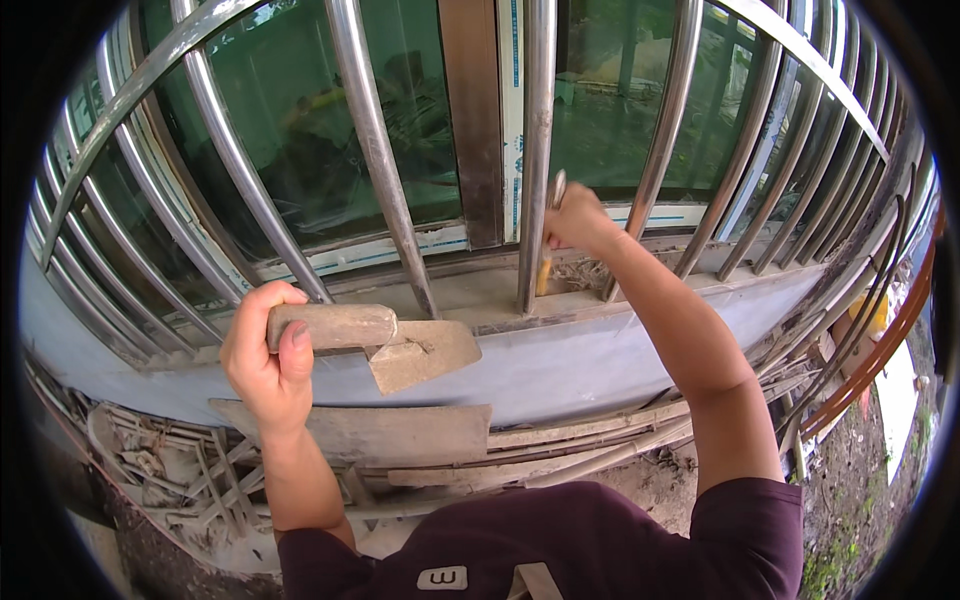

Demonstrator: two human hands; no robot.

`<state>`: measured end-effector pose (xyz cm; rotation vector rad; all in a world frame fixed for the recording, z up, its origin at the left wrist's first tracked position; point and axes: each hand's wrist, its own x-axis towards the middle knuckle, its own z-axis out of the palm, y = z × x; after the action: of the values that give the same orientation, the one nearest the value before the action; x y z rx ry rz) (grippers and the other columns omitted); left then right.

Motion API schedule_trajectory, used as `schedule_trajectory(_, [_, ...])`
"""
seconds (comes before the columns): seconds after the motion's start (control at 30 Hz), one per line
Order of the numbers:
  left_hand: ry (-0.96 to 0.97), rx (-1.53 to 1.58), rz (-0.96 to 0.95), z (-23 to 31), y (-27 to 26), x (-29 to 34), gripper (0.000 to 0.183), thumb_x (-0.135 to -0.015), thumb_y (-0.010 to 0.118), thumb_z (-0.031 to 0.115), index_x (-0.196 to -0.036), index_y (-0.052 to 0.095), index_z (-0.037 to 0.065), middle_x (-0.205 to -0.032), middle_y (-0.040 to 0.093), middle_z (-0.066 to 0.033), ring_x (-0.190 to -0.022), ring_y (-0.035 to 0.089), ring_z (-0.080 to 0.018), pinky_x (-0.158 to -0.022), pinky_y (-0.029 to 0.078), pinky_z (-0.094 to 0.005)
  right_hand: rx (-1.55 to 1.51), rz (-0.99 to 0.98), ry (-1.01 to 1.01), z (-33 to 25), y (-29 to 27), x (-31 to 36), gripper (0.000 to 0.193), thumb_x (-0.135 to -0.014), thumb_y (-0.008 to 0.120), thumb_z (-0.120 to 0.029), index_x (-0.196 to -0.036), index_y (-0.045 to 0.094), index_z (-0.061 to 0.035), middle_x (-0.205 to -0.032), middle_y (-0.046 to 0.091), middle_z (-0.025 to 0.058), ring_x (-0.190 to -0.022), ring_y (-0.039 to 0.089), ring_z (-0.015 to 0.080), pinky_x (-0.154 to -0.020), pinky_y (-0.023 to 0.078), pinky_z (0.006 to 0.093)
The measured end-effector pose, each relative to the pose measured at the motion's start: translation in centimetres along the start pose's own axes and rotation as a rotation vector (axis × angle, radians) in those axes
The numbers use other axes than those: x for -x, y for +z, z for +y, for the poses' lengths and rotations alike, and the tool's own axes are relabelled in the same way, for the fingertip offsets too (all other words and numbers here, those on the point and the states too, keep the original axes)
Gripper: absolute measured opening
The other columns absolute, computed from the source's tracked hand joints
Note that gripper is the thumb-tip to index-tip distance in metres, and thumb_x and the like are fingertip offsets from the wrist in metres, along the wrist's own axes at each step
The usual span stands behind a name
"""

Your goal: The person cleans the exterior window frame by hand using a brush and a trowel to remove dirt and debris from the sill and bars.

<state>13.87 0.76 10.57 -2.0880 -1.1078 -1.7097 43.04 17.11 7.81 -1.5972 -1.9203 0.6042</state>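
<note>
My left hand (265, 355) is closed around the wooden handle of a trowel (425, 357). Its flat, dirt-coated blade points right, in front of the sill and below the metal bars. Among the bars, my right hand (578, 220) grips a slim tool (544, 275) with a shiny rounded top and a yellowish lower end, which reaches down to the sill. My fingers and an upright bar hide part of it, so its exact kind is unclear. Beside its lower end, loose dry debris (590, 272) lies on the window sill (500, 318).
Upright metal bars (368, 130) stand close together before a green-tinted window (640, 110). Boards (370, 432) and a pile of broken slats (215, 485) lie along the wall's base. Cables and an orange pipe (880, 340) run down at the right.
</note>
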Motion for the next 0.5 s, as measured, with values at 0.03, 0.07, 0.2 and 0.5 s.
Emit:
schedule_trajectory(0.03, [0.010, 0.006, 0.000, 0.0, 0.1, -0.1, 0.025, -0.078, 0.053, 0.024, -0.082, 0.053, -0.001, -0.070, 0.052, -0.0059, -0.058, 0.045, -0.0130, -0.054, 0.036, -0.0229, 0.020, -0.030, -0.022, 0.9, 0.4, -0.2, 0.034, -0.073, 0.054, -0.025, -0.056, 0.060, 0.0034, -0.053, 0.059, 0.0116, -0.051, 0.061, 0.0182, -0.054, 0.050, 0.0275])
schedule_trajectory(0.07, [0.004, 0.000, 0.000, 0.0, 0.1, 0.0, 0.025, -0.078, 0.053, 0.024, -0.082, 0.053, -0.001, -0.070, 0.052, -0.0060, -0.058, 0.045, -0.0132, -0.054, 0.036, -0.0230, 0.040, -0.061, -0.046, 1.4, 0.6, -0.3, 0.033, -0.073, 0.054, -0.024, -0.057, 0.060, 0.0039, -0.054, 0.060, 0.0121, -0.051, 0.061, 0.0177, -0.053, 0.050, 0.0274])
schedule_trajectory(0.2, [0.022, -0.026, 0.009, -0.1, -0.1, 0.3, 0.027, -0.079, 0.053, 0.026, -0.082, 0.053, -0.001, -0.070, 0.053, -0.0067, -0.058, 0.046, -0.0144, -0.055, 0.037, -0.0235, -0.317, -0.061, 0.004, 0.6, 0.5, -2.4, 0.025, -0.074, 0.055, -0.017, -0.064, 0.059, 0.0050, -0.055, 0.058, 0.0113, -0.047, 0.057, 0.0144, -0.047, 0.048, 0.0245])
schedule_trajectory(0.5, [-0.011, -0.083, -0.007, 0.3, -1.2, 2.0, 0.036, -0.080, 0.052, 0.035, -0.081, 0.053, -0.001, -0.068, 0.052, -0.0089, -0.059, 0.049, -0.0170, -0.055, 0.037, -0.0251, -0.944, -0.687, -0.057, -1.7, 9.1, -5.0, 0.024, -0.082, 0.055, -0.022, -0.087, 0.055, 0.0014, -0.086, 0.059, 0.0133, -0.070, 0.061, 0.0170, -0.064, 0.052, 0.0243])
